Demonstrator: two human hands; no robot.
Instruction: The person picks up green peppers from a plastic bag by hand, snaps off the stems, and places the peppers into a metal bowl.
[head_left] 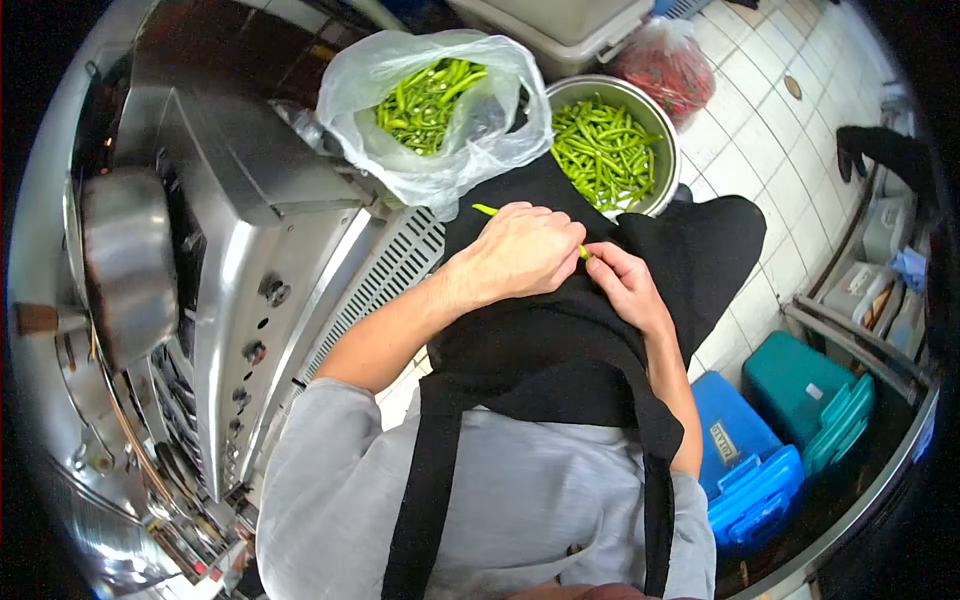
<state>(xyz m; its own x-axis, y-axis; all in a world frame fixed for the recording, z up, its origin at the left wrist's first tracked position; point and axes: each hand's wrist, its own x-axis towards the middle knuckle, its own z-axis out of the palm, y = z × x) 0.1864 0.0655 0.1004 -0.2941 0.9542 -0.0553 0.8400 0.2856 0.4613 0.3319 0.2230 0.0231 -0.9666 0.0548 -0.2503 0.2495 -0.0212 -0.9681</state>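
In the head view, we look down over a grey shirt [500,500] and a black apron [560,340] to both hands, held together above the lap. The left hand [520,250] is curled over a long green pod [486,210], with its fingers closed around the middle. One thin end sticks out past the knuckles towards the stove [240,230]. The other end shows as a short green bit in the gap between the hands. The right hand [622,285] sits just beside the left, fingers bent and tips drawn together at that end. They seem to pinch it, though the left hand hides most of the contact. So the pod lies across the left palm, above the apron, with both hands on it.

Beyond the hands, a clear plastic bag [440,175] stands open and half full of the same green pods. It leans against the stove edge. Just beside it is a steel bowl [668,150], which also holds green pods, touching the bag on one side. Behind the bowl, a bag of red pods [668,65] rests on the white tiled floor [760,130], next to a white bin [560,25].

On the person's left, a steel pot [125,260] sits on the stove. On the right, blue boxes [745,470] and a teal box [810,390] stand on the floor near a metal rack [860,340].
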